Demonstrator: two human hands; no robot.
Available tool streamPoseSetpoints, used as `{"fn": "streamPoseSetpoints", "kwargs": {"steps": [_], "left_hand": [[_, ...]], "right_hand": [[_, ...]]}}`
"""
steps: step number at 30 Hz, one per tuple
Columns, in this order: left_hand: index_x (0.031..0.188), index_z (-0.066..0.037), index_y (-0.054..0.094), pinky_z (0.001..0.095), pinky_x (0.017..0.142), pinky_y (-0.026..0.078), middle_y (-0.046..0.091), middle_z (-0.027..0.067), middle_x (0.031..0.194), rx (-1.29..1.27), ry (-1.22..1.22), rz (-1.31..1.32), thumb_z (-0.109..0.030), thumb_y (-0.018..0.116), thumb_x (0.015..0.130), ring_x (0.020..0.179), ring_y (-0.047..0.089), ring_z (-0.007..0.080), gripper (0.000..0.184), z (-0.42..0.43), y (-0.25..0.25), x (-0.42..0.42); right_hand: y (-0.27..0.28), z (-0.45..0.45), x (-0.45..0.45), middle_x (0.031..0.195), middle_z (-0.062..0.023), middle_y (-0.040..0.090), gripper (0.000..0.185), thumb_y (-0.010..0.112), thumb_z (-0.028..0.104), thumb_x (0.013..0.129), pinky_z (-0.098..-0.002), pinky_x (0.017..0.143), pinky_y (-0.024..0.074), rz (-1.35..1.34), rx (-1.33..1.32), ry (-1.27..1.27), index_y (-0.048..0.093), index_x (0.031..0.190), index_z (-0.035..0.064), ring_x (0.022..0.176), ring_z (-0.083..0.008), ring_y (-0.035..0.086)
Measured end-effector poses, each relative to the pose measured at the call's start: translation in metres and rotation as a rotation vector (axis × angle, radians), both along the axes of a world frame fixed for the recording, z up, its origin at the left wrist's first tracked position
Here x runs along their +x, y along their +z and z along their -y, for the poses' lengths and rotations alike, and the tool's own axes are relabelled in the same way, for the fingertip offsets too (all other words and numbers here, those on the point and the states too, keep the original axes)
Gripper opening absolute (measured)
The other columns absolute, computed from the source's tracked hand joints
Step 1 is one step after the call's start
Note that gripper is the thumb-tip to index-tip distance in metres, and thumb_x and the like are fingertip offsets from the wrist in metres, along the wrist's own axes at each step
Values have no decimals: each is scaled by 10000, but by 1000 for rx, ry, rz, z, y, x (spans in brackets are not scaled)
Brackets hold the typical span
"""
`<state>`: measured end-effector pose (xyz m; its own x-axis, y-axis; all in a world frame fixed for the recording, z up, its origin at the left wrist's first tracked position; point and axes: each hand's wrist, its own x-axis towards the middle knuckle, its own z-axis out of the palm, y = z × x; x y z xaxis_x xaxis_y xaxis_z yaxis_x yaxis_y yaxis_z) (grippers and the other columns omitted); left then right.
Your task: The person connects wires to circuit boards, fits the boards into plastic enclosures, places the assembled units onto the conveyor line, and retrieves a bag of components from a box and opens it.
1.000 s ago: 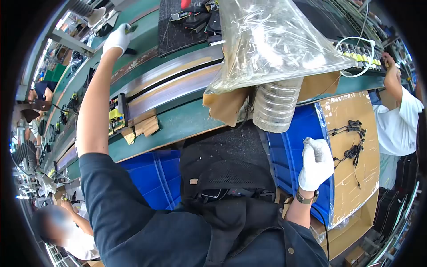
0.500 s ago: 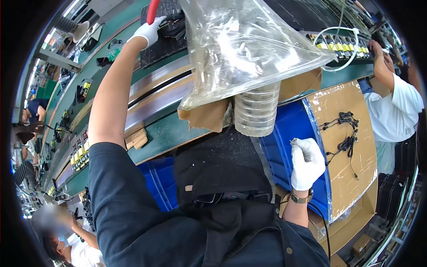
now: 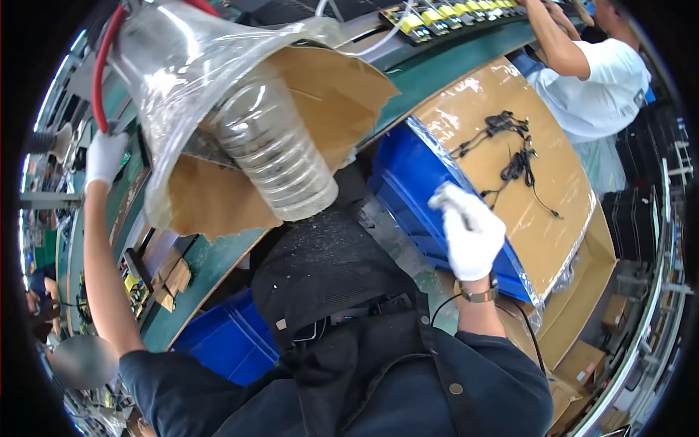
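1. Left hand [image 3: 105, 156]: white-gloved, raised over the left part of the bench [image 3: 422, 80], well beyond its near edge. Its back faces the camera, so how far it is open cannot be told.
2. Red tube [image 3: 100, 80]: hangs in a curve above the bench's left part; its lower end meets the left hand's fingers. Whether they grip it cannot be told. A small green item [image 3: 125, 159] shows just beside them, too little visible to identify.
3. Right hand [image 3: 473, 233]: white-gloved, loosely curled, thumb close to the fingers, off the bench's near edge and in front of a blue bin [image 3: 404, 167]. Any small item between the fingertips cannot be made out.
4. Clear ribbed bottle [image 3: 291, 167]: tilted, its base beyond the bench's near edge, between torn cardboard [image 3: 338, 84] and under clear plastic sheeting [image 3: 182, 73].
5. Black cables [image 3: 517, 164]: lying on a cardboard sheet [image 3: 466, 109] beside the blue bin.
6. Circuit boards [image 3: 451, 16]: yellow-topped, in a row on the bench's upper right.
7. Markings: dark print on a co-worker's white shirt [image 3: 608, 91] and a label [image 3: 582, 376] on a carton, both illegible.
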<state>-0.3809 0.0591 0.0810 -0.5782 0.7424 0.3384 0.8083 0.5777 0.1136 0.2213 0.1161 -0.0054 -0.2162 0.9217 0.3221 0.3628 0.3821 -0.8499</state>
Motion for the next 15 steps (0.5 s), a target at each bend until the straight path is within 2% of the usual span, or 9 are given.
{"fn": "streamPoseSetpoints", "kwargs": {"steps": [2, 4, 6, 7, 9, 10, 11, 12, 15], "left_hand": [[1170, -51, 596, 351, 792, 493, 684, 167, 912, 21, -9, 50, -263, 608, 842, 846, 664, 264, 391, 22, 26, 1], [1203, -81, 607, 304, 784, 488, 677, 130, 966, 25, 147, 34, -290, 602, 886, 852, 633, 173, 380, 40, 55, 37], [1216, -114, 620, 290, 807, 476, 657, 127, 1053, 232, 6, -185, -333, 611, 891, 922, 622, 155, 392, 76, 58, 11], [1246, -130, 601, 285, 834, 463, 641, 124, 1099, 218, 11, -171, -323, 597, 899, 960, 616, 153, 397, 91, 64, 26], [1277, -145, 581, 280, 861, 451, 625, 120, 1146, 206, 15, -158, -313, 582, 908, 997, 611, 152, 405, 127, 70, 40], [1299, -136, 555, 282, 889, 437, 619, 112, 1164, 49, 58, -376, -272, 547, 927, 1008, 609, 167, 396, 149, 70, 34], [1321, -127, 530, 285, 917, 423, 613, 104, 1181, -110, 101, -593, -232, 512, 946, 1019, 607, 181, 390, 165, 70, 33], [1321, -127, 530, 285, 917, 423, 613, 104, 1181, -111, 100, -594, -232, 512, 946, 1019, 607, 181, 390, 176, 68, 40], [1360, -41, 427, 304, 792, 475, 607, 128, 1167, 782, -189, 432, -169, 453, 969, 872, 619, 212, 412, 195, 40, 88]], "right_hand": [[-4, -14, 29, 868, -95, 696, 183, 617, -43, 803, -253, 724, 508, 53, 94, -105, 697, 961, 9, 788, -153, 659], [-5, -29, 62, 899, -106, 705, 215, 630, -23, 804, -264, 721, 521, 110, 187, -201, 704, 997, 35, 797, -164, 675], [-3, -40, 86, 904, -106, 683, 180, 641, 24, 807, -289, 737, 512, 308, 186, -300, 700, 977, 33, 812, -201, 663], [-4, -42, 87, 904, -106, 683, 180, 641, 24, 807, -289, 737, 512, 311, 185, -303, 700, 977, 33, 812, -201, 663], [-5, -48, 88, 892, -110, 655, 167, 647, 59, 802, -312, 746, 503, 558, 133, -215, 698, 960, 37, 814, -227, 644], [-6, -50, 88, 886, -111, 642, 163, 650, 77, 800, -323, 750, 498, 681, 103, -167, 696, 951, 39, 816, -240, 634], [-7, -53, 86, 886, -111, 642, 163, 650, 77, 800, -323, 750, 498, 680, 101, -166, 696, 951, 39, 816, -240, 634], [-9, -56, 82, 884, -112, 637, 175, 657, 85, 791, -330, 745, 497, 716, 60, -117, 695, 957, 45, 811, -247, 633], [-12, -67, 78, 881, -112, 629, 202, 669, 100, 774, -342, 735, 495, 786, -16, -19, 694, 970, 58, 803, -263, 630]]}}
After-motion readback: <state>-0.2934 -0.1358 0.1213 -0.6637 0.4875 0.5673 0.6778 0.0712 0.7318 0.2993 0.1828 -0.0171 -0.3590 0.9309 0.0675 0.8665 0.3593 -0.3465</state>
